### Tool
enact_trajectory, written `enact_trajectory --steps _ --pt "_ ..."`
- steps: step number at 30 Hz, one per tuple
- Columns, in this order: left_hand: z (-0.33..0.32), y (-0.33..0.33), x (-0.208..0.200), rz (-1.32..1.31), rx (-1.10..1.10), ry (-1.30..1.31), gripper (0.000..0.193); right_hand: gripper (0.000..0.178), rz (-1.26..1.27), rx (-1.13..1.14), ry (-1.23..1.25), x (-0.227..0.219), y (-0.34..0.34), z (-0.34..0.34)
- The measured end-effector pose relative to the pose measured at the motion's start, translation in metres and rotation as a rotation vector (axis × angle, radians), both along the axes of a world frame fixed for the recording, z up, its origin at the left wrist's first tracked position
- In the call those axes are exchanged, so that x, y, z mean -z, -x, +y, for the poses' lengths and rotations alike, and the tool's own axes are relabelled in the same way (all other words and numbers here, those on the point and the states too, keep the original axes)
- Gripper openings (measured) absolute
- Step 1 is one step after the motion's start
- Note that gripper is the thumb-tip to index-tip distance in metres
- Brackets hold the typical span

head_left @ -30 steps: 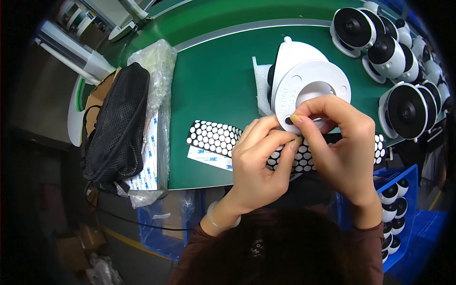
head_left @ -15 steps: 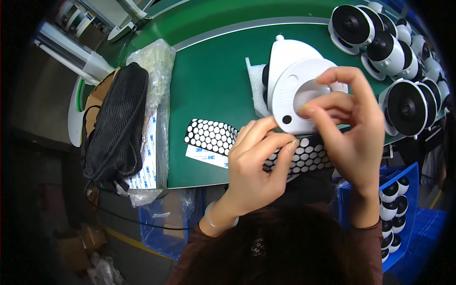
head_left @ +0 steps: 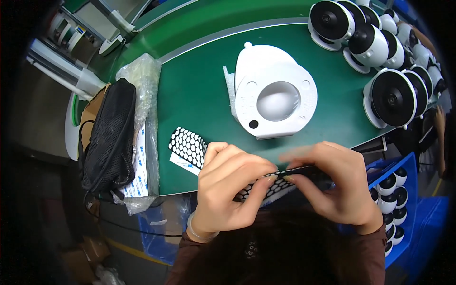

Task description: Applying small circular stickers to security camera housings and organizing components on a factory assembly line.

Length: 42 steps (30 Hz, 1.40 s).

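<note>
At the table's near edge, my left hand point(head_left: 230, 190) pinches a black sheet of round white-faced adhesive dots point(head_left: 188, 146). My right hand point(head_left: 335, 185) is closed on the same sheet a little to the right, thumb against its edge and fingers partly blurred. The sheet bends between the hands, and its left end lies on the table over a white printed paper point(head_left: 183, 164). Beyond my hands, untouched, a white camera housing point(head_left: 259, 59) lies with its round base point(head_left: 306, 102) facing up. One black dot point(head_left: 253, 124) sits in the base's lower left; other round recesses show white.
White foam point(head_left: 229, 88) lies beside the housing. Several black-and-white cameras point(head_left: 392, 97) crowd the table's right side. At left are a black mesh pouch point(head_left: 111, 133) and bubble wrap point(head_left: 145, 80). A blue bin point(head_left: 403, 237) of small black-and-white units stands below right.
My right hand has left the base and come down to the dot sheet. My left hand has drawn away from the base too, still holding the sheet. The view has shifted slightly.
</note>
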State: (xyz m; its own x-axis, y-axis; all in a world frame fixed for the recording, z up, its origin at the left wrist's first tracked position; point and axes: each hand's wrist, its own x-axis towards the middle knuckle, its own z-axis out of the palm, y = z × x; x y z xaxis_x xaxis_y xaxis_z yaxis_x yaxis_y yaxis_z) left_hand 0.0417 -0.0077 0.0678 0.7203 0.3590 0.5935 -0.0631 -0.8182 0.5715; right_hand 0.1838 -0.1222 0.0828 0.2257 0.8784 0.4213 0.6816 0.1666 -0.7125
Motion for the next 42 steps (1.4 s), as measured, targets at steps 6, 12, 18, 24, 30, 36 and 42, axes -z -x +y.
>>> enact_trajectory --steps 6,12,18,24,30,36,42 --pt "-0.003 -0.006 0.002 0.046 0.052 0.107 0.009 0.021 -0.070 0.017 -0.083 -0.002 0.002 -0.001" --pt "-0.006 -0.012 0.008 -0.010 0.076 0.109 0.005 0.019 -0.154 0.091 -0.137 0.004 0.002 -0.003" --pt "-0.006 -0.016 0.008 -0.050 0.003 -0.009 0.007 0.018 -0.177 0.140 -0.150 0.000 0.002 0.001" --pt "-0.003 -0.017 0.010 -0.048 0.053 0.056 0.007 0.017 -0.194 0.122 -0.130 0.001 -0.001 0.001" --pt "-0.003 -0.015 0.011 -0.031 0.051 0.044 0.007 0.016 -0.279 0.121 -0.151 0.000 0.002 0.002" --pt "-0.005 -0.013 0.010 -0.041 0.018 0.023 0.007 0.016 -0.241 0.056 -0.089 0.000 0.000 0.002" --pt "-0.005 -0.004 0.017 0.013 -0.217 0.129 0.007 0.008 -0.132 0.263 -0.249 0.003 -0.012 0.005"
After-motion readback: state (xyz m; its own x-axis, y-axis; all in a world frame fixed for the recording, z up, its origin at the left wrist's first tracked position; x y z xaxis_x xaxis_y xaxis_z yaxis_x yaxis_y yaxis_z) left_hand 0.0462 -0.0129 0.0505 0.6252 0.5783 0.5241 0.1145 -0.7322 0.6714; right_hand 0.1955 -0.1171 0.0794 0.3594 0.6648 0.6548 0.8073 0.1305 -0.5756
